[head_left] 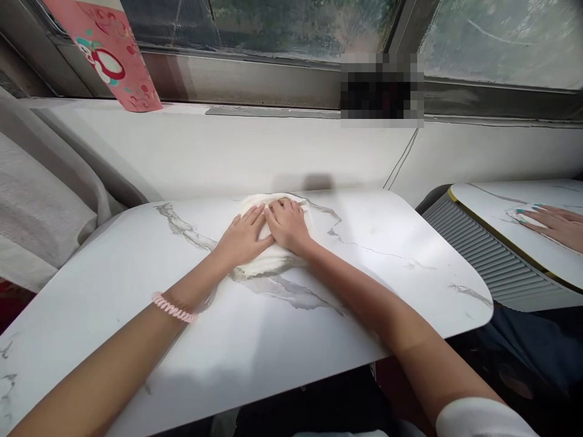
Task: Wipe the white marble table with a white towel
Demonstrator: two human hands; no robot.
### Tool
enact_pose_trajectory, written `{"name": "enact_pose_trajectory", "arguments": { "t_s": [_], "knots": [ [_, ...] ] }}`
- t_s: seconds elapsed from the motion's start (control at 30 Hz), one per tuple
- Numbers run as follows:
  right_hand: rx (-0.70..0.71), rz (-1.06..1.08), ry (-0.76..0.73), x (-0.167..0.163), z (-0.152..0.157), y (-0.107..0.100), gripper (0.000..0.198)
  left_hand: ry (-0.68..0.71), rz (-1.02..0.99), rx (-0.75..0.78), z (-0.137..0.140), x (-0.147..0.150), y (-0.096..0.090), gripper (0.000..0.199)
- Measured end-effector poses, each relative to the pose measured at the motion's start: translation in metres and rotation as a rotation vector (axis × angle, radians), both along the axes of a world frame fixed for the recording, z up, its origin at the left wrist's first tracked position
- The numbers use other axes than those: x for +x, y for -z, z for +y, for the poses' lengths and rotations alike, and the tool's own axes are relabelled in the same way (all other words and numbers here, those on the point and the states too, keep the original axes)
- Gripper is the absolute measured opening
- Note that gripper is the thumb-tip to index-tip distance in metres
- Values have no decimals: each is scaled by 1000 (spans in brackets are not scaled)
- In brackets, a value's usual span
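Observation:
A cream-white cloth lies bunched on a white, marble-patterned tabletop, near its far edge by the wall. My left hand rests flat on the cloth's left part, fingers stretched out and pointing away from me. Beside it, my right hand presses palm down on the upper right part of the cloth. Its fingers are slightly bent and lie over the cloth. The two hands touch or nearly touch where the left fingertips meet the right fingers. A pink coiled band circles my left wrist.
Behind the table stands a white wall below a window. A pink red-envelope-like packet leans at the left sill. Grey fabric hangs at left. At right, another person's hand lies on a second table.

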State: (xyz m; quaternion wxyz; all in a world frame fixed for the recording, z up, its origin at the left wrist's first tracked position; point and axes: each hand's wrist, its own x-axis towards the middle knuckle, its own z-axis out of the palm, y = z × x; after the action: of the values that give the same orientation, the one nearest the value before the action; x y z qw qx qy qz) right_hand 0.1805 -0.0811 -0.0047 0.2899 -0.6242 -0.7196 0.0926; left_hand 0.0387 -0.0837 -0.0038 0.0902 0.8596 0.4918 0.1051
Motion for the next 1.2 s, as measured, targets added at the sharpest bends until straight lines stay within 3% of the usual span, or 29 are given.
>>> {"name": "enact_pose_trajectory", "arguments": {
  "t_s": [0.27, 0.53, 0.77, 0.97, 1.2],
  "knots": [
    [38, 34, 58, 2, 37, 2, 30, -51, 118, -60, 28, 18, -22, 61],
    [53, 23, 39, 2, 59, 2, 23, -93, -6, 11, 52, 19, -3, 53],
    [31, 9, 33, 0, 68, 1, 23, -94, -8, 17, 61, 15, -5, 56],
    [67, 27, -23, 3, 53, 4, 27, -107, 71, 67, 46, 16, -3, 56],
    [34, -153, -61, 1, -2, 4, 29, -56, 137, 74, -2, 12, -1, 57]
  ]
}}
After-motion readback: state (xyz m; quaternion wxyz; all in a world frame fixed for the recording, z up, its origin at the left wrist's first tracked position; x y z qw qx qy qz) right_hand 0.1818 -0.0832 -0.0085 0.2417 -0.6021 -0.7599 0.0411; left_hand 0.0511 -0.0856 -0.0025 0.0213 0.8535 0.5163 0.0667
